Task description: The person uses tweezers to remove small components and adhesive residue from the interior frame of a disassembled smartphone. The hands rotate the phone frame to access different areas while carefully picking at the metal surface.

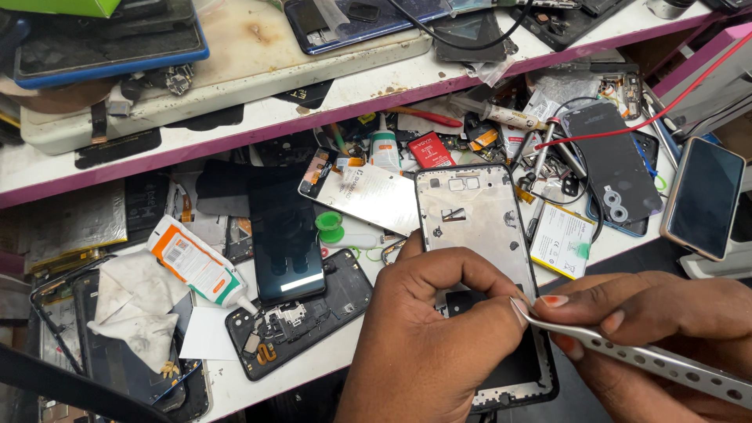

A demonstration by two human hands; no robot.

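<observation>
My left hand (431,337) grips the lower part of a bare phone frame (474,219), a silver metal plate with a black rim, held tilted over the bench edge. My right hand (650,329) pinches metal tweezers (627,352) with a row of holes along them. The tweezers' tip touches the frame's right edge, close to my left thumb. The frame's lower part is hidden behind my left hand.
A black phone screen (286,235) lies over an opened phone body (301,317). A white-and-orange glue tube (196,262), a crumpled white cloth (137,305), a green tape roll (330,227), a battery (562,239) and several phone parts litter the bench. A cluttered shelf (258,110) overhangs it. A phone (703,196) stands at right.
</observation>
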